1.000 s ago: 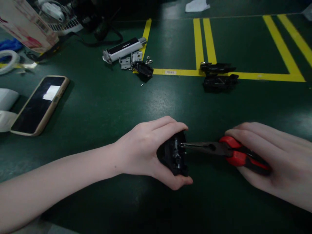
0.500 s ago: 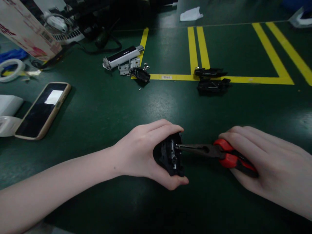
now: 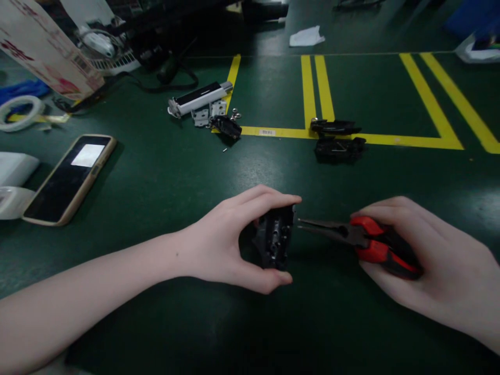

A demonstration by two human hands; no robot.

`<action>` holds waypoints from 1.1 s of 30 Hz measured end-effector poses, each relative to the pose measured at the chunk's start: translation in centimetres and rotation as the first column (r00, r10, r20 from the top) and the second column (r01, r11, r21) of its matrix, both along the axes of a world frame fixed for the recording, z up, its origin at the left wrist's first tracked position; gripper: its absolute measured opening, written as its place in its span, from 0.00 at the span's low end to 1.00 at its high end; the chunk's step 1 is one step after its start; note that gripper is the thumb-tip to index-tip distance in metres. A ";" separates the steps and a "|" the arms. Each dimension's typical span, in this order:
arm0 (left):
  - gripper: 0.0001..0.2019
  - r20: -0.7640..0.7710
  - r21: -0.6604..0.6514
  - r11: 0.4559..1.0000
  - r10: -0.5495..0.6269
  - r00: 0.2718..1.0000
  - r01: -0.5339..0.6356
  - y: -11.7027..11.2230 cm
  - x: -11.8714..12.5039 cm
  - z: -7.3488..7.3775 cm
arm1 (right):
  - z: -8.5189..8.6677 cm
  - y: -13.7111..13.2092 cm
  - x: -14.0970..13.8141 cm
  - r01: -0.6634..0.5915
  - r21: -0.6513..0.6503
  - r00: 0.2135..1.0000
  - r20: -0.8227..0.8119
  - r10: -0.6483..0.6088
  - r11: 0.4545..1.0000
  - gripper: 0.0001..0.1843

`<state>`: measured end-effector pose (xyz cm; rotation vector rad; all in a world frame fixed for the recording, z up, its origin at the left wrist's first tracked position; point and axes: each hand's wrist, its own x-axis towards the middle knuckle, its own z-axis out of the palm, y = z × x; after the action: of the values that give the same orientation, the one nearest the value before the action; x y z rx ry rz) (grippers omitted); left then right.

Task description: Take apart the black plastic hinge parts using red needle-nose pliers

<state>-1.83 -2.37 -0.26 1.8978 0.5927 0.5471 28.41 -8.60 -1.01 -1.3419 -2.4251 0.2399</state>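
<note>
My left hand (image 3: 230,239) grips a black plastic part (image 3: 275,239) between thumb and fingers, with a metal rod-like piece and small fittings visible on its right face. In my right hand (image 3: 425,255) is a pair of red-handled needle-nose pliers (image 3: 367,239). The jaws point left and stop a short way from the part's right side, not touching it. The tips look slightly apart, and I see nothing between them.
At the back left lie a white-and-black device (image 3: 201,99), metal brackets (image 3: 201,117) and a black piece (image 3: 226,127). Two black parts (image 3: 338,150) rest by yellow tape (image 3: 410,139). A phone (image 3: 68,179), a tape roll (image 3: 19,112) and a box (image 3: 50,52) are on the left.
The plier tips have come away from the black part and moved right. My left hand has tilted the part a little. The whole view has shifted slightly.
</note>
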 end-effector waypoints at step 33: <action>0.17 0.107 -0.489 0.865 -0.064 0.992 0.108 1.5 -0.9 0.3 | -0.3 0.4 1.7 0.270 -0.215 0.918 -0.237 -0.319 0.938 0.20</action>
<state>-2.77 -0.87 0.07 1.3969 0.5275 0.3715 30.08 -8.22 -1.27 -1.6161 -1.9843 0.5323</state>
